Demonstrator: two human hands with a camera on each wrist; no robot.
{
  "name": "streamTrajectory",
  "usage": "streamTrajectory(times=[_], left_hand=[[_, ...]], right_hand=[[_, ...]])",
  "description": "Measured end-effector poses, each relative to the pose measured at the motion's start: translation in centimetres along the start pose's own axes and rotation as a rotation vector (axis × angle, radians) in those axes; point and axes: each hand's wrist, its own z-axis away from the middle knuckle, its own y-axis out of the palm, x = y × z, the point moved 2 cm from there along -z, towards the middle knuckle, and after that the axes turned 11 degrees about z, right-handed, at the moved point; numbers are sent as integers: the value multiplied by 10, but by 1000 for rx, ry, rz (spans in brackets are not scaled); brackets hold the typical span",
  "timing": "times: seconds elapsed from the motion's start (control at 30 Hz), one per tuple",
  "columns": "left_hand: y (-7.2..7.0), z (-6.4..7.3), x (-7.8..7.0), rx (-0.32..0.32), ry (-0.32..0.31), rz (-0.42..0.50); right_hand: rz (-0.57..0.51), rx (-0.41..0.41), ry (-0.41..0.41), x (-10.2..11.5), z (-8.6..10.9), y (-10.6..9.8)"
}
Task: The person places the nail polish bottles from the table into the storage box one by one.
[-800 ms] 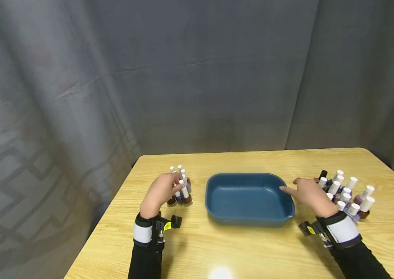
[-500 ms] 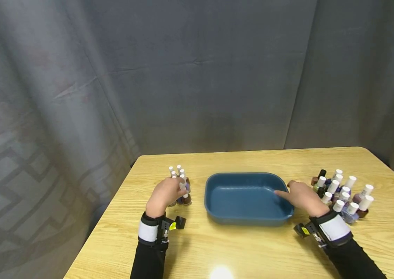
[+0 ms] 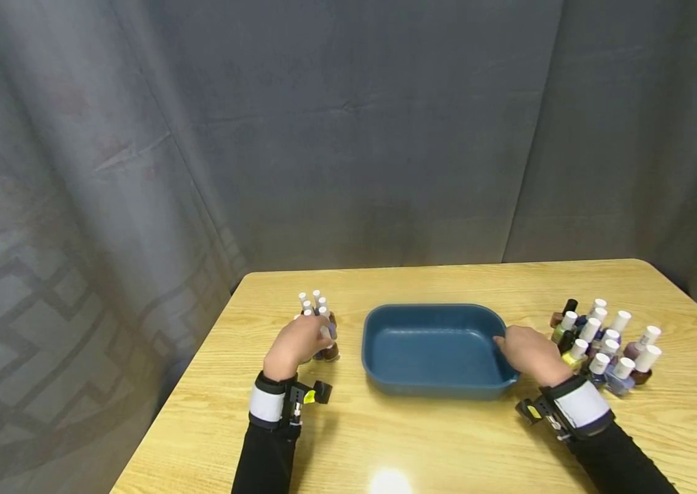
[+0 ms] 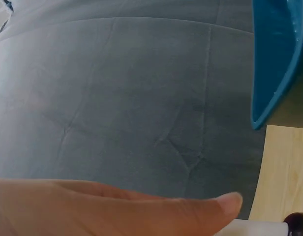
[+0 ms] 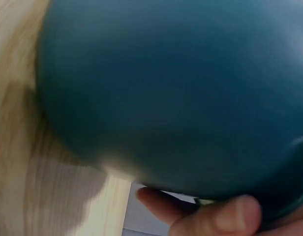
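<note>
In the head view my left hand point(image 3: 296, 343) is at the small cluster of nail polish bottles point(image 3: 322, 302) on the left. Its thumb and fingers pinch the white cap of a dark nail polish bottle point(image 3: 331, 353). That white cap point(image 4: 259, 227) shows beside the thumb in the left wrist view. The blue tray point(image 3: 441, 392) lies in the middle of the table. My right hand point(image 3: 530, 353) grips its right rim, with the thumb over the inner side. Fingertips point(image 5: 232, 216) show against the tray wall point(image 5: 166, 88) in the right wrist view.
Many upright nail polish bottles point(image 3: 610, 346), mostly white-capped, stand in a group right of my right hand. One has a black cap point(image 3: 570, 307). The wooden table point(image 3: 447, 439) ends at the back before a grey curtain point(image 3: 373, 171).
My right hand has shifted left and its extended finger has curled in at the tray's rim, uncovering more bottles behind it. My left hand has moved slightly right, over the front bottle.
</note>
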Motion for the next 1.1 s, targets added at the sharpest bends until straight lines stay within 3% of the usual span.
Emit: streamTrajectory(times=[0.57,0.8,0.93,1.03,1.1], left_hand=[[14,-10,5,-25,22,-58],[1,1,-10,-114,132,-36],[-5,8,-29,-180,266,-4],[-3,9,-43,-181,378,-8],[2,8,-49,-147,413,-10]], right_hand=[[26,-18,38,4,1,2],[21,-24,35,5,2,2],[19,-26,38,4,2,1],[22,-26,42,3,2,1],[19,-22,44,3,3,1]])
